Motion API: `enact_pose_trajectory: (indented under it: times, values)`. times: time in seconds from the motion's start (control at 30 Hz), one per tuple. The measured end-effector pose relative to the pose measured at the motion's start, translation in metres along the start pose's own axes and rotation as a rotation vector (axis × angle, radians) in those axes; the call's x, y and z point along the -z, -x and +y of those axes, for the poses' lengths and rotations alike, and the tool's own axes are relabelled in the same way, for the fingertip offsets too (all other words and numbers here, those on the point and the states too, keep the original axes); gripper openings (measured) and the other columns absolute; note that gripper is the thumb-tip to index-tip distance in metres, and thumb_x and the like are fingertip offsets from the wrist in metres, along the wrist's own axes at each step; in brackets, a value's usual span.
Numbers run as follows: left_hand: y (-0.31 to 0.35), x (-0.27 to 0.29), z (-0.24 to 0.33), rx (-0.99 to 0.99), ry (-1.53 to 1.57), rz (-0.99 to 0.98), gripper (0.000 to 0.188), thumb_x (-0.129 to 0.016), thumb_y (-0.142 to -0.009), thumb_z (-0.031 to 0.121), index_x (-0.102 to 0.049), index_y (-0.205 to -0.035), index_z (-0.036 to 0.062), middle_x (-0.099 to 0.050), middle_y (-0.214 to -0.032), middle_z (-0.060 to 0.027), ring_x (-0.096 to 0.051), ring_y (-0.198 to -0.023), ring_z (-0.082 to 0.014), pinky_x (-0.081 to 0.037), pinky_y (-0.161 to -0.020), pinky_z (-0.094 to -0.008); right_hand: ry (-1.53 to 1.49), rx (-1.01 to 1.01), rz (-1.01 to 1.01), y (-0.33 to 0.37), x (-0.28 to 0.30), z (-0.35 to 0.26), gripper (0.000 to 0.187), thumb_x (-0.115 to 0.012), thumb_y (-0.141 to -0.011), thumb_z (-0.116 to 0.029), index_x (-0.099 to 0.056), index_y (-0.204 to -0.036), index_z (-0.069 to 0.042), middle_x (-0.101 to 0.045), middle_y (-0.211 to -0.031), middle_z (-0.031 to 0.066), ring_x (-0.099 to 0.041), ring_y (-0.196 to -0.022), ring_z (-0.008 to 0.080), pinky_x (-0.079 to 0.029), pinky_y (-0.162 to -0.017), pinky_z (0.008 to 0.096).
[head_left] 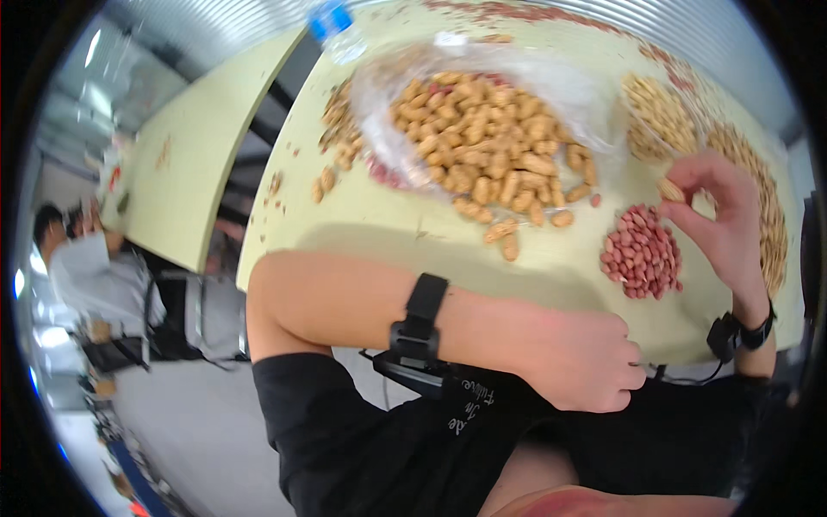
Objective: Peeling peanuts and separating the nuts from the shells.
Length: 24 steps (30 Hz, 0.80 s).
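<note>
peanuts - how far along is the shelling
Done: a small pile of red-skinned kernels lies on the table. In hand: the right hand pinches one peanut; the left hand rests in the lap. Left: a large heap of unshelled peanuts.

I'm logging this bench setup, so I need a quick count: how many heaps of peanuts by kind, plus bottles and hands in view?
Heaps of peanuts in shell: 1
Heaps of red shelled kernels: 1
Heaps of pale empty shells: 1
Plastic bottles: 1
The person's hands: 2, left hand at the table edge, right hand pinching a peanut
Total: 6
</note>
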<state>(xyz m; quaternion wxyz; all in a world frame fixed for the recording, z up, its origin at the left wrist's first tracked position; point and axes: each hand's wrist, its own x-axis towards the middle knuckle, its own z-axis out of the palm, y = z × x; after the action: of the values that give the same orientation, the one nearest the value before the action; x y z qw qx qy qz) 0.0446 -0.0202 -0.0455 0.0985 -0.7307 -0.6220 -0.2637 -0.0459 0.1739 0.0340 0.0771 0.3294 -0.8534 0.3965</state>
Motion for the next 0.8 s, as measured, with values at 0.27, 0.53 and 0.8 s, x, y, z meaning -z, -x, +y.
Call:
enact_pose_trajectory:
  times: [0.27, 0.53, 0.8]
  values:
    - [-0.014, 0.025, -0.001, 0.086, -0.178, 0.003, 0.02, -0.074, -0.084, 0.022, -0.059, -0.077, 0.0109, -0.056, -0.079, 0.0014, -0.054, -0.066, -0.0125, -0.039, -0.054, -0.0264, -0.266, 0.038, 0.088, 0.01, 0.002, 0.019, 0.022, -0.078, -0.076, -0.003, -0.059, -0.088, -0.001, -0.064, -0.079, 0.0048, -0.063, -0.072, 0.0118, -0.05, -0.064, 0.0275]
    - [-0.037, 0.046, -0.037, 0.46, -0.123, 0.353, 0.027, -0.082, -0.078, 0.008, -0.056, -0.07, 0.009, -0.053, -0.063, -0.0014, -0.05, -0.052, -0.0153, -0.035, -0.047, -0.0284, -0.462, -0.013, -0.012, 0.041, 0.022, 0.024, 0.015, -0.071, -0.087, -0.01, -0.062, -0.089, 0.002, -0.064, -0.073, 0.0084, -0.055, -0.064, 0.0098, -0.045, -0.057, 0.0273]
    - [-0.034, 0.041, -0.045, 0.846, 0.183, 0.794, 0.018, -0.076, -0.086, 0.0, -0.061, -0.094, 0.0043, -0.061, -0.079, 0.0, -0.056, -0.066, -0.0062, -0.043, -0.058, -0.0216, -0.725, -0.152, -0.181, 0.041, 0.006, 0.03, 0.021, -0.064, -0.098, -0.014, -0.069, -0.11, 0.002, -0.071, -0.085, 0.0049, -0.065, -0.074, 0.0094, -0.052, -0.065, 0.0248]
